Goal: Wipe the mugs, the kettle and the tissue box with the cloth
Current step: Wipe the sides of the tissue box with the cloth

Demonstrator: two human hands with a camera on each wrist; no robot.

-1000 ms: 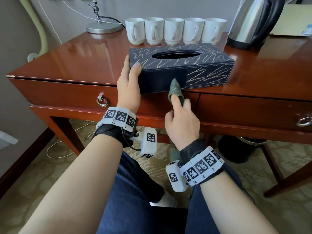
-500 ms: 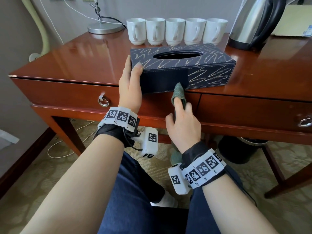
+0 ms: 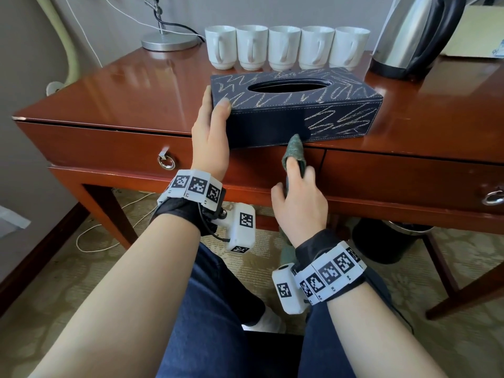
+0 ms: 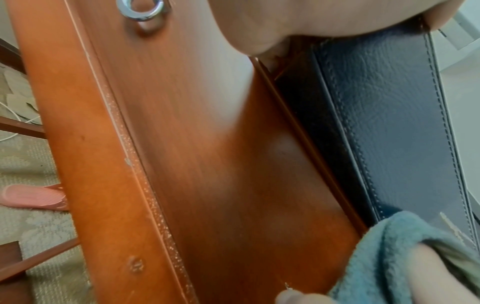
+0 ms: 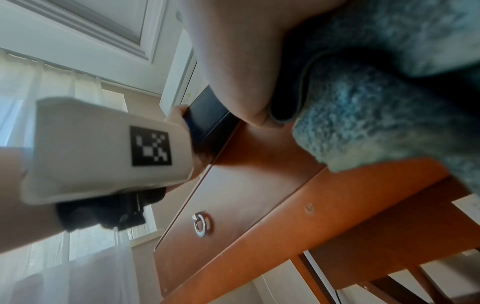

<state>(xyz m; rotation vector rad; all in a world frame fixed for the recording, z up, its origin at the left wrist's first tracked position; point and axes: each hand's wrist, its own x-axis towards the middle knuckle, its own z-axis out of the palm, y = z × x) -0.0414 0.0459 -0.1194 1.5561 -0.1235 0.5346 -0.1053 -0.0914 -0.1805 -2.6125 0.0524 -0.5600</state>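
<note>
Cloth [image 3: 294,151] contact has crept rightward along the near face of the tissue box [image 3: 296,105]: a second ago the green tip pressed nearer the middle of that face, and now it sits a little farther toward 3 o'clock, at the lower seam where clean dark leather meets the pale scribbles. That suggests the front panel is about half wiped, with its 3 o'clock half and the scribbled top still to do.

The right hand [image 3: 300,203] has its fingers curled round the bunched cloth, the forefinger [image 3: 292,166] pushed up inside the fabric to make a point. The left hand [image 3: 211,135] has stayed at the box's 9 o'clock end, thumb hooked over the top edge and fingers flat along the end wall, clamping it steady. The box lies at the near edge of the desk [image 3: 122,94], directly at 12 o'clock from the person.

Seen from the left wrist, the box is pebbled navy leather with pale stitching along its edges; the cloth is a nubby, teal-green terry. Beyond the box stand five white glazed mugs [image 3: 285,47] in a touching row, handles facing the person, and at 1 o'clock a brushed-steel kettle [image 3: 414,36] with a black handle. The desk is glossy red-brown wood with ring pulls on its drawers.
</note>
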